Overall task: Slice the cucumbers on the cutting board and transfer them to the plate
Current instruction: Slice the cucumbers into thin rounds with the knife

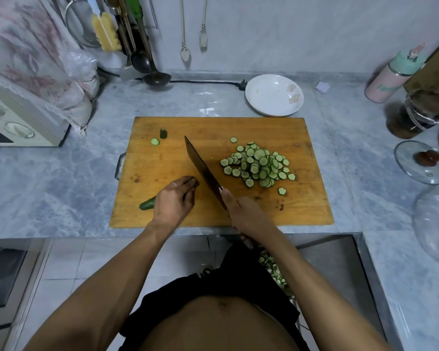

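Note:
A wooden cutting board lies on the marble counter. My left hand holds down a dark green cucumber, fingers curled over it, its end sticking out to the left. My right hand grips the handle of a dark cleaver, whose blade stands just right of my left fingers. A heap of several cucumber slices lies on the board's right half. A cut end piece and one slice sit at the upper left. A white flowered plate stands behind the board with nothing on it.
A covered appliance stands at the left, ladles hang at the back wall with a cable along it. A pink flask, jars and glass lids crowd the right. The counter edge runs just below the board.

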A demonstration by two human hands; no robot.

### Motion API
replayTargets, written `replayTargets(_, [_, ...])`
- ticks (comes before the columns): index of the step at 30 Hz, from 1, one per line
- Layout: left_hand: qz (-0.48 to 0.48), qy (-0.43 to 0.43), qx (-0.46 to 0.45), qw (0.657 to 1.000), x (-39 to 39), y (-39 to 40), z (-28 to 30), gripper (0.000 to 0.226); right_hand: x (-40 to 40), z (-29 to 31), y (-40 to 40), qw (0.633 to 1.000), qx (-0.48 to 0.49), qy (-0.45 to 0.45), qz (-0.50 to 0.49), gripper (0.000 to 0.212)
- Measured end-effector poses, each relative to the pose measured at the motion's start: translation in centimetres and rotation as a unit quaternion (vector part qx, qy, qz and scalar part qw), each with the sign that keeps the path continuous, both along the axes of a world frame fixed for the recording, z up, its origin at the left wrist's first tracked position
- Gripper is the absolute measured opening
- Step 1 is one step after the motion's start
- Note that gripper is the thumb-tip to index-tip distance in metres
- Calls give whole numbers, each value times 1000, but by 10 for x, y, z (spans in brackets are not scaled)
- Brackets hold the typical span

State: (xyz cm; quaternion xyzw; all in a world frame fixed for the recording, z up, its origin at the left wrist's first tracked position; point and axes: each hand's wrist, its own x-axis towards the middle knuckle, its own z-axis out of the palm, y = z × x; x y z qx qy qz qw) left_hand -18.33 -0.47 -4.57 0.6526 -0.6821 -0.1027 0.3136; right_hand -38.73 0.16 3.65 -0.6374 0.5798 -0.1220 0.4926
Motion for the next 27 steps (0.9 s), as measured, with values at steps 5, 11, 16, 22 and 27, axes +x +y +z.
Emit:
replayTargets(5, [-13,-7,-8,1000,2,-1,-2,25,-3,7,7,999,1,19,34,70])
replayTargets(11, [11,-20,-12,1000,-1,0,-4,25,5,22,11,997,-8,37,72,69])
replayTargets(16, [21,-10,-1,1000,-1,1,-6,23,6,27,12,995,-31,45,88,69])
replayTargets(22, [16,-10,8,1000,-1,0,-5,23,8,26,10,996,-8,39,85,68])
replayTargets(27, [11,-15,11,1000,-1,0,-4,27,19,13,1,995,-14,51,84,69])
